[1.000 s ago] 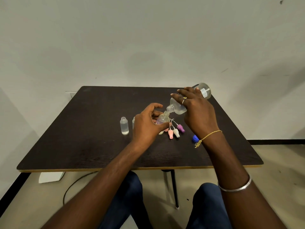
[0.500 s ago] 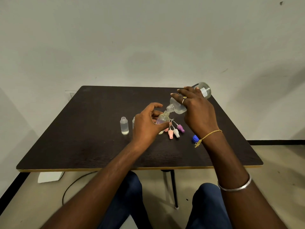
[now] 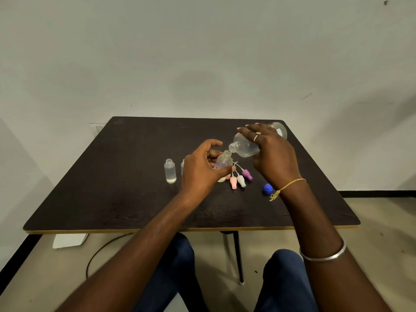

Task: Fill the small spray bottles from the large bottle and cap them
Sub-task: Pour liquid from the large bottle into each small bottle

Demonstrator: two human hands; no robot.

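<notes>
Small clear plastic spray bottle (image 3: 222, 162) gripped by left hand (image 3: 200, 170); right hand (image 3: 273, 157) grips tilted large clear bottle (image 3: 246, 146). Necks barely aligned: overtilt risks spillage onto counter (image 3: 112, 199).

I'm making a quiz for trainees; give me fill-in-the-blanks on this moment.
1. The right hand tips the large bottle toward the small bottle that the left hand grips; neither bottle wears a ____.
2. The loose cap by the right wrist is ____.
3. The spray top nearest that cap is ____.
4. The far-left bottle stands, capped or uncapped: ____.
Missing: cap; blue; purple; uncapped.
</notes>
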